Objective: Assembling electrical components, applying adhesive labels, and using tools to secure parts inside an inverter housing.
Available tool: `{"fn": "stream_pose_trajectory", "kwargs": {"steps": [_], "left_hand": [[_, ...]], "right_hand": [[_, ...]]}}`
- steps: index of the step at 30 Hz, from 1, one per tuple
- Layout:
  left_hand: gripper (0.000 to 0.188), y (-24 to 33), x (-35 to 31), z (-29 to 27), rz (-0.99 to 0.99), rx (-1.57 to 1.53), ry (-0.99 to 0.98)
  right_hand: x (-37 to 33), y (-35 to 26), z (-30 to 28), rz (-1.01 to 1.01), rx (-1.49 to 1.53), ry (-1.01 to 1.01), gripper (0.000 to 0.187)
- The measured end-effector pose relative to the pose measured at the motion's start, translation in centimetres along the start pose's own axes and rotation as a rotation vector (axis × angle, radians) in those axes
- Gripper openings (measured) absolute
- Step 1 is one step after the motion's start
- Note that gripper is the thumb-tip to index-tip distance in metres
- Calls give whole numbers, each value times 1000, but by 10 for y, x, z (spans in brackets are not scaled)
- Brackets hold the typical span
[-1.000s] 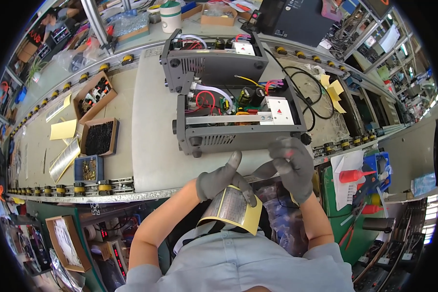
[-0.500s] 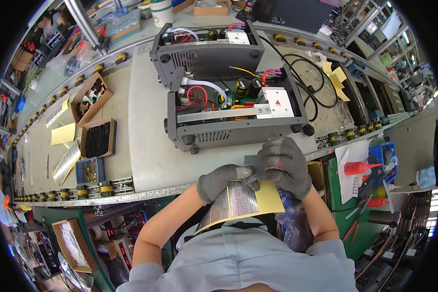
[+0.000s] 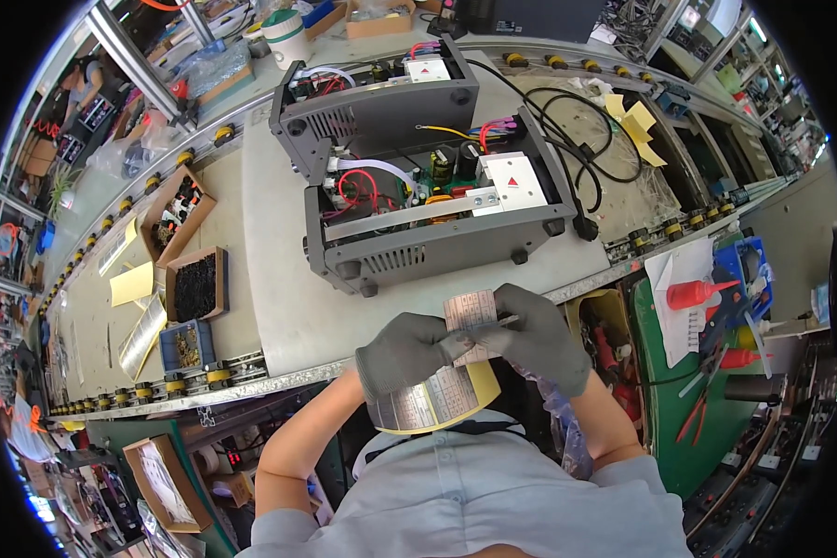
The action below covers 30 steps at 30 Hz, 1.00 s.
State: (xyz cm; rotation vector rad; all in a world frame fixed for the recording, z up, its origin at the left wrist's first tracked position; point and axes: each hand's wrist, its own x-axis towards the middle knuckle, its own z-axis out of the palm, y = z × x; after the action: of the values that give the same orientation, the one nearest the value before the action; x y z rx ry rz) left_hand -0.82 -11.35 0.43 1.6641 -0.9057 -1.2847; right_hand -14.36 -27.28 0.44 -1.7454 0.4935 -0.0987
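Note:
Both my hands wear dark grey gloves and meet in front of my chest, just off the bench's near edge. Between them stands a silver label (image 3: 471,309) with a printed grid. The fingertips of my left hand (image 3: 402,355) and my right hand (image 3: 541,339) pinch it. Below the left hand hangs a curved label sheet (image 3: 451,395) with silver printed labels and yellow backing. How that sheet is held is hidden by the glove. Beyond my hands sits the nearer dark grey open-topped equipment case (image 3: 428,260), with circuit parts, coloured wires and a white plate inside.
A second open case (image 3: 381,121) stands behind it. Left are two cardboard trays (image 3: 216,279) of small parts, a blue bin (image 3: 186,347) and loose label sheets (image 3: 132,284). A black cable (image 3: 604,167) coils at right. Red bottles (image 3: 693,294) and pliers lie on a green surface (image 3: 651,372).
The label between my hands now shows its light printed face and stands higher. My right hand is lower, and the label sheet sits further left. The whole view has shifted slightly.

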Motion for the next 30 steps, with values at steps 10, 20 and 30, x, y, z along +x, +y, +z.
{"fn": "stream_pose_trajectory", "kwargs": {"steps": [10, 20, 30], "left_hand": [[32, -43, -43, -6, -127, 234, 280], [52, -36, -33, 12, -41, 573, 472], [68, -25, -13, 21, 73, 716, 508]], "right_hand": [[49, 43, 40, -599, -369, 550, 22], [64, 39, 44, -703, -483, 672, 24], [67, 42, 44, -680, -456, 698, 26]]}}
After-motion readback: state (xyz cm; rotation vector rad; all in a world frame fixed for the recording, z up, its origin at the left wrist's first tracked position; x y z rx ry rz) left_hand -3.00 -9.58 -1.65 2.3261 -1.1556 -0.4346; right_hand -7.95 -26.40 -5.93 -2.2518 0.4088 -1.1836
